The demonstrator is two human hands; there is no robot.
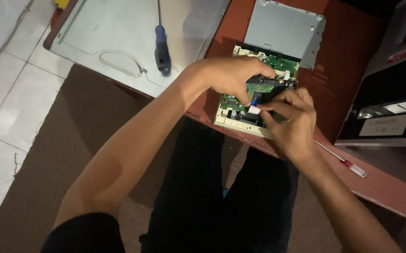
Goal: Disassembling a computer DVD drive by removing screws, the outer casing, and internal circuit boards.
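— Green circuit board in a cream frame, at table edge?
— Yes. Pinched between left hand and right hand: white ribbon cable, blue-tipped.
— Beyond?
— Grey metal cover at twelve o'clock; blue screwdriver at ten; thin red-handled one at four.

Two labels are seen at the right of the scene, both on the dark machine standing on the reddish table. A small slanted label, red and white, is fixed near the machine's far upper edge. A larger rectangular white label, marked in dark handwriting, is stuck lower on its near front.
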